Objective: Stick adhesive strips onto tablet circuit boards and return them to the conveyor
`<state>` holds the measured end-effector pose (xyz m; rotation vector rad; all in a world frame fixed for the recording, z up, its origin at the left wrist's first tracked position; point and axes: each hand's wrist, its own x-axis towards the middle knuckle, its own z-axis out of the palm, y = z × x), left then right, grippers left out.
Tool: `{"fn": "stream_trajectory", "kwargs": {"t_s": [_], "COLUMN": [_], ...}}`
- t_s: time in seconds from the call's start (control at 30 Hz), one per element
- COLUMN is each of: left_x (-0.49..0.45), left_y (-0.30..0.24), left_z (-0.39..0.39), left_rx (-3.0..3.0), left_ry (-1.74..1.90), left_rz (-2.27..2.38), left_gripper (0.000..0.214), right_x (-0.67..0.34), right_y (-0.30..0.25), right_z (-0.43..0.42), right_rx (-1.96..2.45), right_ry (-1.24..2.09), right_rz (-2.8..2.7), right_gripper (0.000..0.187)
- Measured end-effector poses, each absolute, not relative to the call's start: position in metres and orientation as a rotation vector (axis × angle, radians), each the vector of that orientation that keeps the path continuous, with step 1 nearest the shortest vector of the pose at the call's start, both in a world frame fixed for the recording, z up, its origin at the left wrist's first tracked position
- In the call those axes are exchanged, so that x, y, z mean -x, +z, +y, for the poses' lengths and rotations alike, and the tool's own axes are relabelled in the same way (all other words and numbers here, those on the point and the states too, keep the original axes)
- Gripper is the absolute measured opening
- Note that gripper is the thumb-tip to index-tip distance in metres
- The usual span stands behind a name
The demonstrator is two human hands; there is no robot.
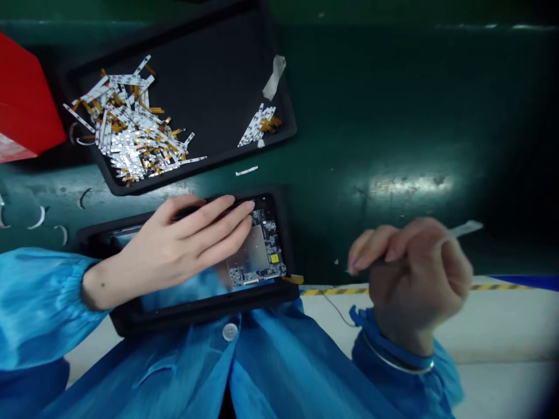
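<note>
Blue cloth sleeves (43,308) are gathering at my wrists while my left hand (192,238) is lying palm-down, fingers extended and clasping nothing, across an opened flat device (183,291). That device is sitting inside the lower black tray (209,314), right in front of my body, and its circuit board (269,230) is showing beyond my fingertips, with a yellow square (274,258) near the edge. An orange tab (294,280) is poking out at the tray's right corner. My right hand (414,273) is hovering well apart, over the green tabletop (414,116), blurred, its fingers curling inward; I cannot tell whether they are pinching something thin. Above, the upper black tray (209,70) is holding a heap of white-and-orange flex strips (131,128), a smaller bundle (255,127) and a pale tape piece (274,77). A single strip (247,171) is lying between the trays.
</note>
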<state>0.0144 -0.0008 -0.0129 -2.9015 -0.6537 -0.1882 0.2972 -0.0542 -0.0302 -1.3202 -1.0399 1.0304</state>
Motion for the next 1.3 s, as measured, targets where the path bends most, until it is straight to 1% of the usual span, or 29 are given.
{"fn": "stream_trajectory", "kwargs": {"t_s": [0.1,0.17,0.23,0.3,0.37,0.47,0.63,0.8,0.93,1.03,1.2,1.3], "left_x": [-0.022,-0.021,-0.016,-0.009,-0.004,-0.006,-0.017,-0.019,-0.023,-0.031,-0.042,-0.047], "left_y": [-0.009,-0.010,-0.013,-0.018,-0.020,-0.019,-0.019,-0.026,-0.022,-0.017,-0.013,-0.010], "left_z": [-0.010,-0.014,-0.016,-0.014,-0.011,-0.006,-0.001,-0.003,-0.007,-0.006,0.001,0.000], "left_rx": [2.832,2.834,2.901,2.993,3.044,3.059,2.985,2.960,2.921,2.832,2.779,2.748], "left_ry": [-0.096,-0.057,-0.085,-0.220,-0.357,-0.429,-0.507,-0.556,-0.500,-0.382,-0.226,-0.092], "left_rz": [-0.658,-0.693,-0.756,-0.896,-1.089,-1.268,-1.288,-1.245,-1.247,-1.192,-1.187,-1.187], "left_gripper": [0.036,0.040,0.041,0.037,0.035,0.032,0.020,0.018,0.021,0.024,0.020,0.024], "right_x": [-0.298,-0.291,-0.280,-0.270,-0.261,-0.256,-0.257,-0.259,-0.259,-0.261,-0.270,-0.273], "right_y": [-0.032,-0.032,-0.034,-0.036,-0.039,-0.041,-0.046,-0.057,-0.061,-0.061,-0.063,-0.064], "right_z": [-0.087,-0.104,-0.114,-0.118,-0.118,-0.117,-0.118,-0.124,-0.126,-0.124,-0.122,-0.119], "right_rx": [1.440,1.554,1.623,1.622,1.599,1.557,1.496,1.385,1.306,1.314,1.237,1.204], "right_ry": [1.200,1.228,1.168,1.106,1.070,1.031,0.947,0.858,0.838,0.854,0.885,0.855], "right_rz": [-1.087,-1.197,-1.280,-1.306,-1.312,-1.349,-1.431,-1.499,-1.501,-1.511,-1.608,-1.652], "right_gripper": [0.032,0.020,0.003,0.008,0.009,0.010,0.014,0.017,0.019,0.021,0.028,0.029]}}
